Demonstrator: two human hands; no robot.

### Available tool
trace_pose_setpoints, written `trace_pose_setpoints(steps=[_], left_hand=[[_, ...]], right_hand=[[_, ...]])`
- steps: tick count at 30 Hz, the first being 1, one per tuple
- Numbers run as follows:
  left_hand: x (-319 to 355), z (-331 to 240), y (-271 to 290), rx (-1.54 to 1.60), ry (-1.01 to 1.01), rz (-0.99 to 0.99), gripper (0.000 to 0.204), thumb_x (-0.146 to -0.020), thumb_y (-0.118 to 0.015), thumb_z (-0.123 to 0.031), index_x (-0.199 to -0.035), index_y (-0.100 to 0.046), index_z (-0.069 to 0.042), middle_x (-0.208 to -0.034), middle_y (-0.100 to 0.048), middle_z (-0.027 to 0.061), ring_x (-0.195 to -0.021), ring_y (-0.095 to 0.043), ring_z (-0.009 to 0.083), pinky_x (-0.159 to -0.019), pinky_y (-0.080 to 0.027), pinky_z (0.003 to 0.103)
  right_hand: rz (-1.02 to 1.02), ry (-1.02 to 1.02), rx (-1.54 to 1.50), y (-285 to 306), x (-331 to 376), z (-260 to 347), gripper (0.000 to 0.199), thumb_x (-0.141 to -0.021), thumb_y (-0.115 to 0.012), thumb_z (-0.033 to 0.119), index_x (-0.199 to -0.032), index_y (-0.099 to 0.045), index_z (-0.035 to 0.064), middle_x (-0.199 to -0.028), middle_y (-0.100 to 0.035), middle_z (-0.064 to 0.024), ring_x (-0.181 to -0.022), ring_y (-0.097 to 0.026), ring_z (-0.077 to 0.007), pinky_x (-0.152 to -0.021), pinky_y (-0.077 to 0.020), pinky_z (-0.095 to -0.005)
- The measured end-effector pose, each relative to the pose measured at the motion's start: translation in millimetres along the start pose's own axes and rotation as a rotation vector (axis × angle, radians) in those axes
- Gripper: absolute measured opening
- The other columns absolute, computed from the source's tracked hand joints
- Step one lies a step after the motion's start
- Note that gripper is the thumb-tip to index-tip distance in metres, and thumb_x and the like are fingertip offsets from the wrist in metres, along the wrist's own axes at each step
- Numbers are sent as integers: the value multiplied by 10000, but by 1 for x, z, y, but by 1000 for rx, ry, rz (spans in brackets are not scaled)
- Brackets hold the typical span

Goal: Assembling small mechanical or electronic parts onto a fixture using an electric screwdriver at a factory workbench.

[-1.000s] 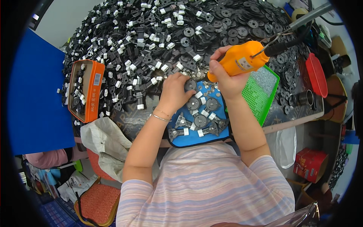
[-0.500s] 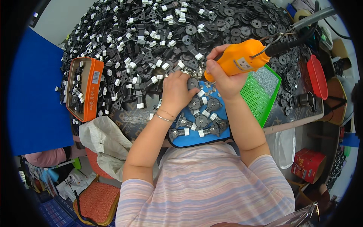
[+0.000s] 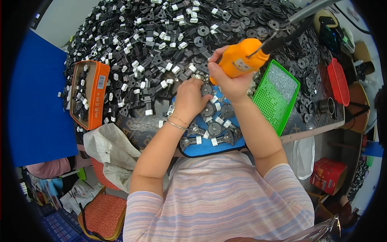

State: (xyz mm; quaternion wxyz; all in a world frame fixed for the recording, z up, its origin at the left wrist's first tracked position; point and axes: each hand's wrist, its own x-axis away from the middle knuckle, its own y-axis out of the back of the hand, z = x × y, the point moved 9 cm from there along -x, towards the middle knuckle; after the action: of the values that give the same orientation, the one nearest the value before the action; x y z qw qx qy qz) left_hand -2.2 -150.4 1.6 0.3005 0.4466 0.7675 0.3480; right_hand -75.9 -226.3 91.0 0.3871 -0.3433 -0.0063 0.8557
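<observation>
Orange power screwdriver [image 3: 241, 59] is clenched in the right hand [image 3: 229, 82], tip down over the blue tray [image 3: 209, 147] of black round parts [image 3: 214, 129]. Left hand [image 3: 189, 99] presses flat on one part at the tray's top edge, fingers bent, steadying it. Looks like mid-fastening; I'd guess the next move needs the bit lined up dead straight. Desk [image 3: 314, 129] is buried in black-and-white pieces [image 3: 153, 52], plus an orange box [image 3: 88, 94] and a green screw tray [image 3: 278, 94].

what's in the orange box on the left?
The orange box holds a loose handful of small black parts with white ends, like those in the big pile beside it. Its brown bottom shows between them; anything under them is hidden.
</observation>
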Motion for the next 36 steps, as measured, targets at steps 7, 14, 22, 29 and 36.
trace_pose_setpoints(steps=[7,14,22,29,36], left_hand=[[-2,3,-4,66,66,60,344,-578,-750,-160,-823,-582,15,-830,-570,154,-833,-542,327,-741,-437,381],[-3,3,-1,84,73,52,344,-572,-755,-149,-815,-578,16,-835,-571,162,-837,-542,334,-739,-442,381],[-3,-4,3,133,75,61,355,-568,-752,-140,-842,-589,16,-856,-578,158,-854,-545,331,-745,-445,383],[0,3,-4,74,76,45,360,-581,-747,-166,-841,-585,25,-876,-573,167,-869,-538,332,-750,-443,372],[-2,3,-4,39,61,72,374,-598,-718,-174,-870,-566,33,-870,-572,178,-844,-550,330,-733,-451,376]], right_hand=[[64,-50,121,-9,-1,-13,317,-681,-631,-70,-953,-489,10,-807,-566,-63,-692,-564,-111,-595,-471,-223],[87,2,142,-16,-6,-16,324,-666,-655,-62,-935,-490,11,-817,-573,-49,-740,-580,-119,-653,-485,-244],[315,-107,15,-28,-5,-20,298,-672,-645,-59,-934,-520,11,-801,-569,-55,-729,-570,-125,-651,-471,-248],[78,52,-272,42,-14,50,301,-764,-571,67,-1038,-449,52,-874,-507,-113,-625,-488,-165,-570,-418,-290],[-264,41,96,138,27,69,290,-699,-598,-77,-953,-480,0,-761,-543,-91,-574,-524,-121,-503,-446,-226]])
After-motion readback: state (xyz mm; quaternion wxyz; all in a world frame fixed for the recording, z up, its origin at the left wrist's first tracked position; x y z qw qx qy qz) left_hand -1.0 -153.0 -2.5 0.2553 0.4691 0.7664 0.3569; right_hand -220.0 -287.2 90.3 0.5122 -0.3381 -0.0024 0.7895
